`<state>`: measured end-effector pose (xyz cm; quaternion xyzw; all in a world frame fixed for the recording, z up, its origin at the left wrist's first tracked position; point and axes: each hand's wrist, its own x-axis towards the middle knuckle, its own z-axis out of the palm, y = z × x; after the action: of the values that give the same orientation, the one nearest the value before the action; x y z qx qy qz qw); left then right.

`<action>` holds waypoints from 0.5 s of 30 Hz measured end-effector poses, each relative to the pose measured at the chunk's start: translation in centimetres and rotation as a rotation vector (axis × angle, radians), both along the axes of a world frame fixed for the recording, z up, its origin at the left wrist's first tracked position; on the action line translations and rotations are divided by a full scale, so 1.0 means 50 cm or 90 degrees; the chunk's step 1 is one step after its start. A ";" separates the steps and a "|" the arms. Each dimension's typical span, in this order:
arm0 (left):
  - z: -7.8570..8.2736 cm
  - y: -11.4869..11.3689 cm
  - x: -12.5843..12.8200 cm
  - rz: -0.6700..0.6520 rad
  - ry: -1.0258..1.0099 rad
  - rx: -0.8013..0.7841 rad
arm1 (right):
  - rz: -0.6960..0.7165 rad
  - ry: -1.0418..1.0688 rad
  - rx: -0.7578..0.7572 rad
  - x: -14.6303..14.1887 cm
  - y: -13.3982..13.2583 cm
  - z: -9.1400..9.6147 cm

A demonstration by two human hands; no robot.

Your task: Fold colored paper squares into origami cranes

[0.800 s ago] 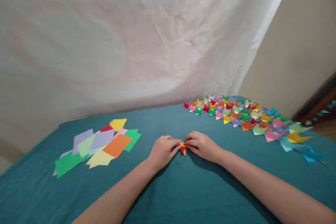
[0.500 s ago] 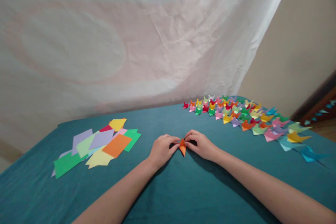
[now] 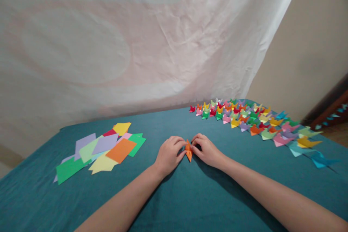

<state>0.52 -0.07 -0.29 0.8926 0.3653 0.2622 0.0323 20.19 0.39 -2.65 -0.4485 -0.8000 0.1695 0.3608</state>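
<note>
A small orange folded paper piece (image 3: pixel 188 150) stands on the teal tablecloth (image 3: pixel 190 195) between my two hands. My left hand (image 3: pixel 169 154) pinches its left side with curled fingers. My right hand (image 3: pixel 206 149) pinches its right side, fingers bent around it. Both forearms reach in from the bottom edge. Most of the paper piece is hidden by my fingertips.
A loose pile of coloured paper squares (image 3: pixel 102 149) lies at the left. Several rows of small folded paper figures (image 3: pixel 255 121) in many colours run along the right, out to the table's right edge. A white cloth backdrop (image 3: pixel 136 43) hangs behind the table.
The orange piece has been pushed narrower and more upright between my fingertips. My hands have moved slightly closer together.
</note>
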 end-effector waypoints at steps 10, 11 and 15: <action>0.007 -0.013 0.006 -0.050 0.119 0.113 | -0.017 -0.024 0.023 -0.005 0.000 -0.005; 0.008 -0.015 0.006 -0.054 0.127 0.117 | -0.020 -0.026 0.026 -0.005 0.000 -0.005; 0.012 -0.022 0.009 -0.070 0.158 0.129 | -0.030 -0.033 0.036 -0.007 -0.001 -0.006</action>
<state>0.95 -1.18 0.29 0.9357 0.2885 0.1829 -0.0888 19.82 0.35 -2.93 -0.4610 -0.8029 0.1266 0.3561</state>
